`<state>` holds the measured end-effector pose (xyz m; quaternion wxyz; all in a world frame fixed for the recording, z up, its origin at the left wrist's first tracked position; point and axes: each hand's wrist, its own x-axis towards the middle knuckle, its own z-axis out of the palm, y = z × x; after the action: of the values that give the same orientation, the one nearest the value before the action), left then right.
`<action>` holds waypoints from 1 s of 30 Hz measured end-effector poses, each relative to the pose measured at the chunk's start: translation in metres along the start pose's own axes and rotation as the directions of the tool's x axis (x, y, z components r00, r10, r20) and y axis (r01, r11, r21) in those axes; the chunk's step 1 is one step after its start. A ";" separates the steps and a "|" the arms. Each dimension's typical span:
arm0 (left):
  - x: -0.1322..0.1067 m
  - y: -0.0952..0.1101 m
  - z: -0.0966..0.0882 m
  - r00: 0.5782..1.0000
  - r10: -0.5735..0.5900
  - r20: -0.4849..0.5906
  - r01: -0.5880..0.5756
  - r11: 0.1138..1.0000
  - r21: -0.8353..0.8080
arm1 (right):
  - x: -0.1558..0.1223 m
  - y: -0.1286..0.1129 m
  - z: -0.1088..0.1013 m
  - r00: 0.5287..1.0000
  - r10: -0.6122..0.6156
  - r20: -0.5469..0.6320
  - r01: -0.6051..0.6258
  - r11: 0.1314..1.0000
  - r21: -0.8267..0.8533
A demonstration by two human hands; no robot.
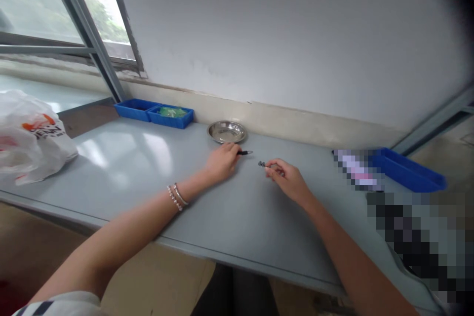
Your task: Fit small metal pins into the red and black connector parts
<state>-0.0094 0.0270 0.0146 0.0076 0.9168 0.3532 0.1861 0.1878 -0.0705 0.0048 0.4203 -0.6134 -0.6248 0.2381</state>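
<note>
Pinch grips facing each other, as seen on my remote feed

Centre: small dark grey piece (261, 163), projecting from the fingertips of the right hand (288, 178). Thumb and fingers are closed on it, its free end pointing left. It lies over the middle of the grey table (222, 222); whether it touches the surface I cannot tell, and its exact form is too small for me to make out. Opposite, across a narrow gap, a slim black object (243, 152) with a pale, shiny tip is held in the closed fingers of the left hand (222, 162). The two objects are apart.

Handling: I would pinch each lightly, leaving both ends in sight, and steady the left wrist as a fixed reference, making fine corrections with the right fingers only. Too hard a squeeze could, in my judgement, flick so small a piece away.

Surroundings: a round steel dish (226, 132) stands just behind the left hand; I would give it clearance. Farther back, to the left, sit two blue trays (172, 121), one containing a green packet (172, 111). A white plastic bag (40, 148) lies at far left, another blue tray (411, 174) at right.
</note>
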 end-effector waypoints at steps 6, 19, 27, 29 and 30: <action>0.006 -0.026 0.002 0.978 -0.201 0.050 0.193 0.972 0.133 | -0.001 -0.002 -0.001 1.000 -0.003 0.003 0.004 0.997 -0.072; 0.005 -0.026 0.004 0.987 -0.162 0.003 0.161 0.979 0.122 | -0.001 -0.003 -0.003 1.000 -0.016 -0.014 0.015 0.995 -0.095; 0.006 -0.023 0.006 0.973 -0.206 0.108 0.204 0.979 0.022 | 0.000 -0.002 -0.004 1.000 -0.022 0.006 0.022 0.995 -0.100; 0.007 -0.022 0.005 0.973 -0.209 0.099 0.211 0.977 -0.008 | 0.000 -0.002 -0.005 1.000 -0.023 0.000 0.023 0.994 -0.109; 0.007 -0.022 0.004 0.973 -0.209 0.093 0.212 0.977 -0.021 | 0.000 -0.002 -0.005 1.000 -0.025 -0.006 0.024 0.993 -0.113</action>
<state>-0.0174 0.0490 0.0096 0.0575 0.8814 0.4448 0.1479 0.1906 -0.0714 0.0092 0.3900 -0.6294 -0.6431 0.1951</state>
